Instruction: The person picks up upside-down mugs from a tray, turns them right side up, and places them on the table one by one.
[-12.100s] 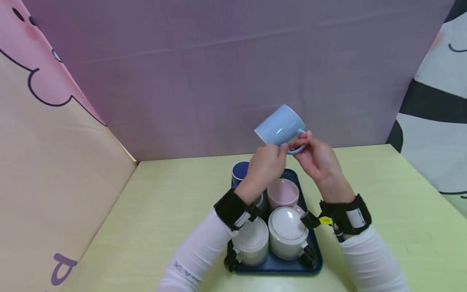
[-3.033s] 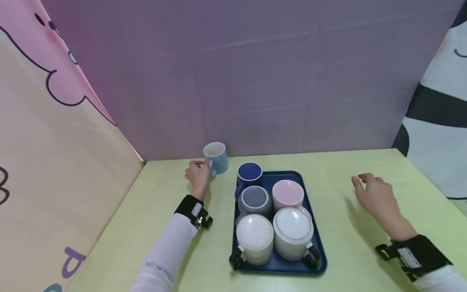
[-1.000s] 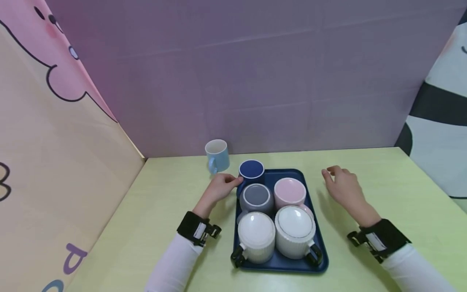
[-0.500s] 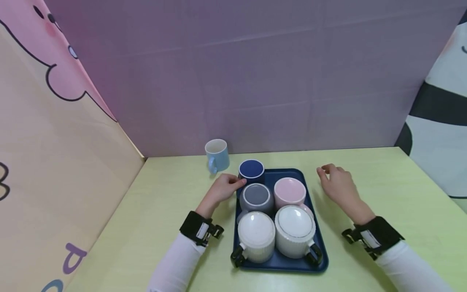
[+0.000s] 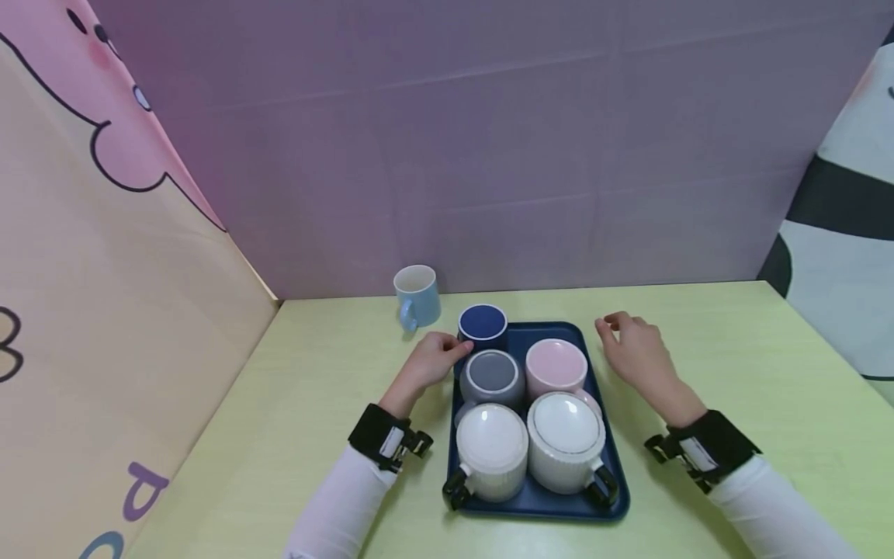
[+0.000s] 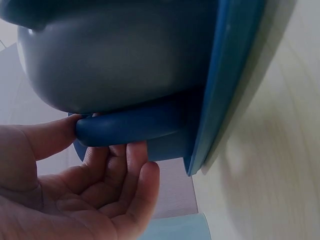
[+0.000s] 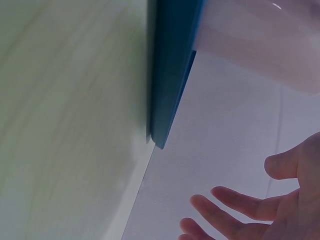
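On the tray's far left corner stands a dark blue mug point(image 5: 483, 322). My left hand point(image 5: 429, 361) grips its handle point(image 6: 135, 125), thumb on one side and curled fingers on the other in the left wrist view. Right beside it is a grey mug point(image 5: 492, 376), close to my thumb. My right hand point(image 5: 637, 353) hovers past the tray's right edge, fingers loosely bent with nothing in them; the right wrist view shows the hand point(image 7: 270, 205) apart from the tray. A light blue mug point(image 5: 417, 299) stands upright on the table, behind and left of the tray.
The dark blue tray point(image 5: 538, 508) also carries a pink mug point(image 5: 556, 365) and two white ribbed mugs with black handles, the left one point(image 5: 492, 446) and the right one point(image 5: 566, 439), packed closely. A purple backdrop point(image 5: 489, 155) rises at the table's far edge.
The light blue mug went from both hands to the table at the back left, and my left hand released it. That hand then took the dark blue mug's handle. My right hand moved left toward the tray.
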### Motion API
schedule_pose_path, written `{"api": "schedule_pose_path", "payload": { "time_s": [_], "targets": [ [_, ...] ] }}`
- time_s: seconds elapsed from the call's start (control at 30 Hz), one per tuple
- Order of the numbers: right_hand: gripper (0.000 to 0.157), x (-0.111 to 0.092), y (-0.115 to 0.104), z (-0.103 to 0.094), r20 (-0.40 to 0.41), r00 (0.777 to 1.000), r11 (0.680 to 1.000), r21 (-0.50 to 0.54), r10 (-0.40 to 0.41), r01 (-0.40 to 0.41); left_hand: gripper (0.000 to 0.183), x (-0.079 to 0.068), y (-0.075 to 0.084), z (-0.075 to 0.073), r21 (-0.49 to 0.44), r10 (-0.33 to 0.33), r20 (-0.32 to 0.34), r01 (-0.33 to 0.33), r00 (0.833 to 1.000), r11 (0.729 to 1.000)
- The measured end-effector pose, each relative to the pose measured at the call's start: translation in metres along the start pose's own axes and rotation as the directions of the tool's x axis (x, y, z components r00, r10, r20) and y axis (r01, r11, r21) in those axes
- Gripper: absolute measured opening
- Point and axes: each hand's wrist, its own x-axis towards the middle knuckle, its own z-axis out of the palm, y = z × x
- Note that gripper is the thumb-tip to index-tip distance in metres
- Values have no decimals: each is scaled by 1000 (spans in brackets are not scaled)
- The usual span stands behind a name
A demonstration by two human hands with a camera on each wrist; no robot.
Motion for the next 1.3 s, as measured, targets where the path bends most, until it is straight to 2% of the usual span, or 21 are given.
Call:
{"api": "schedule_pose_path", "payload": {
  "time_s": [0.43, 0.8, 0.93, 1.1, 1.3],
  "targets": [
    [51, 1, -7, 3, 4, 1000, 1000, 6, -11, 11, 33, -2, 2, 2, -11, -14, -3, 14, 1000, 1000],
    [51, 2, -6, 6, 5, 1000, 1000, 5, -11, 11, 24, 0, -1, 2, -26, -2, -20, 1, 1000, 1000],
    [52, 3, -8, 7, 13, 1000, 1000, 9, -9, 8, 23, 1, -1, 2, 37, 27, -46, -25, 999, 999],
    [51, 4, -12, 7, 10, 1000, 1000, 22, -20, 19, 24, 1, -2, 3, 147, 66, -111, -50, 992, 988],
    [50, 3, -18, 4, 5, 999, 999, 30, -39, 39, 21, 1, -2, 4, 183, 87, -185, -52, 979, 982]
  ]
}}
